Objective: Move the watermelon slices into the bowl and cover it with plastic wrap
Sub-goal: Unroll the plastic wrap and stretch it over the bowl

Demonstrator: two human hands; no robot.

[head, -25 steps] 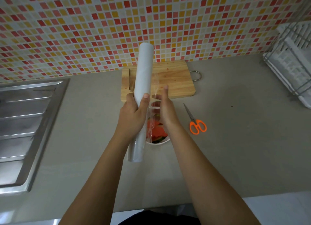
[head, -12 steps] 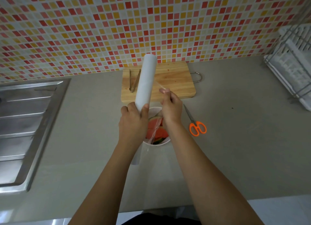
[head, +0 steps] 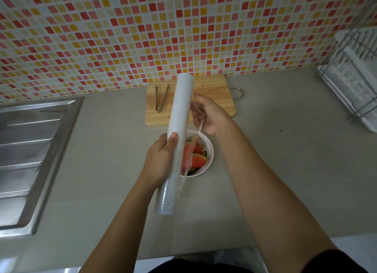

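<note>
A white bowl [head: 210, 150] sits on the grey counter, holding several watermelon slices [head: 199, 160]. My left hand [head: 161, 160] grips a long white roll of plastic wrap [head: 179, 117] held steeply above the bowl's left side. My right hand [head: 210, 115] is beyond the bowl, over the cutting board, with a narrow strip of clear film [head: 193, 142] running from it down along the roll. The film's free end lies against the right hand's fingers; how they hold it is unclear.
A wooden cutting board [head: 216, 91] with metal tongs [head: 161, 98] lies behind the bowl. A steel sink drainboard [head: 30, 150] is at the left, a white dish rack [head: 355, 78] at the right. My right forearm hides the scissors' spot.
My right hand moved away from the roll, up and right over the cutting board, drawing out a strip of film. The roll shifted slightly and the tongs came into view.
</note>
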